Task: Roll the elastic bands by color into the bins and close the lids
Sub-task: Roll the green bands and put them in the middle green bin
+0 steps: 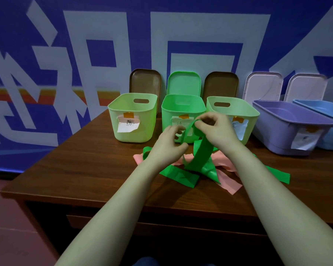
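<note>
flat glossy green band (201, 157) looping up from tangled pile, 6 o'clock of middle green bin (169, 117), left hand (169, 144) and right hand (214, 129) both pinching it, pink band (232, 187) mostly buried, bin's label unreadable

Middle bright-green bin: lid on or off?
Off. The bright-green bin is open at the top; its green lid stands behind it, leaning against the wall.

— How's the light?
— Dim and cool, seemingly from above. Skin takes a greenish cast, and the green band (201, 158) looks oversaturated.
— Shadows?
— Soft ones beneath the forearms (127, 189) on the counter (75, 169), and near-black below its front edge.
— Sharpness?
— The right hand (218, 131) smears slightly at its fingers (204, 118), and the wall (104, 35) lettering bows toward the frame's edges
</note>
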Demonstrator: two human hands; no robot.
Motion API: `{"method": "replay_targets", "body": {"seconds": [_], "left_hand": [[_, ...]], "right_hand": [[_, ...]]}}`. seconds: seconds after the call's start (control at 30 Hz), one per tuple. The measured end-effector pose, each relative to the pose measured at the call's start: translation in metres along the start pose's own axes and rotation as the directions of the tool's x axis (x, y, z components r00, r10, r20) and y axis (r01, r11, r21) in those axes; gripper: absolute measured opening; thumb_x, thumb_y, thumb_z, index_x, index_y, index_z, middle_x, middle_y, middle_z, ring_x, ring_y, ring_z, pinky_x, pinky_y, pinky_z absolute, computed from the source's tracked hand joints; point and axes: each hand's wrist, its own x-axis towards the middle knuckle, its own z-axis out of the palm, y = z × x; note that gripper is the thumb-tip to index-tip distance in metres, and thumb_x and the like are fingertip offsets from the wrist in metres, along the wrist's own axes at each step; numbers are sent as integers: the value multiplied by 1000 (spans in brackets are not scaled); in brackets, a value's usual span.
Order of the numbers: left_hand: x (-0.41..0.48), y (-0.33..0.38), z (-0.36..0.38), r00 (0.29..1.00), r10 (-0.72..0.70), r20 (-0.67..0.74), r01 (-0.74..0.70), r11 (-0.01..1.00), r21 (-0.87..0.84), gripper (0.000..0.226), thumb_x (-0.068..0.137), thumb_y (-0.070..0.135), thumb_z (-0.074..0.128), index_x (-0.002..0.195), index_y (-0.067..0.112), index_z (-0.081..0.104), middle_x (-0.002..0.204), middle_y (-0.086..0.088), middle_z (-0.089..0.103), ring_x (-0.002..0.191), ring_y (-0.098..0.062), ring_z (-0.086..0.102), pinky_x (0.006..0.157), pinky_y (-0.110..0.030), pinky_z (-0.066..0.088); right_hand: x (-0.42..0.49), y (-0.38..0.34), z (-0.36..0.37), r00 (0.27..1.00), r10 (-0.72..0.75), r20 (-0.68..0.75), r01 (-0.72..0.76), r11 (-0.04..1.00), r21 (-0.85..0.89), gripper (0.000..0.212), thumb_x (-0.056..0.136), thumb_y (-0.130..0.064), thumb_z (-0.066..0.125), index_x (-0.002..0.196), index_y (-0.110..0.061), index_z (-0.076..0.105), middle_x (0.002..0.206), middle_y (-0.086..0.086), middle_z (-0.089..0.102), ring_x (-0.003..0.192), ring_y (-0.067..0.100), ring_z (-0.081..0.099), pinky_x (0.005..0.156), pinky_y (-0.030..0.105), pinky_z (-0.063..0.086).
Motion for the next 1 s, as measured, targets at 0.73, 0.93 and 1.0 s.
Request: {"method": "replay_targets", "body": {"seconds": [0.73,0.93,1.0], "left_hand": [[2,59,-52,976,-219,1,214,954,-210,5,80,15,65,78,12,67,62,-3,66,50,-8,57,47,-21,50],[-2,58,-59,942,-322,-92,249,857,-451,17,78,18,73,89,5,72,94,-18,72,81,-29,69,74,-40,56],[-1,58,-57,932,-340,-129,216,804,-554,14,79,15,73,89,6,72,95,-17,72,80,-18,67,72,-30,52]], "right_hand": [[-27,0,-20,886,62,460,-164,969,184,48,82,16,53,111,-21,60,103,-7,67,98,9,62,77,18,51],[-28,-11,-33,843,-37,537,-332,750,572,41,66,-1,50,103,-6,67,97,9,72,90,20,68,74,25,55],[-29,-16,-30,874,-21,486,-319,731,604,21,78,-2,59,96,-9,67,89,2,75,85,13,69,73,20,55]]}}
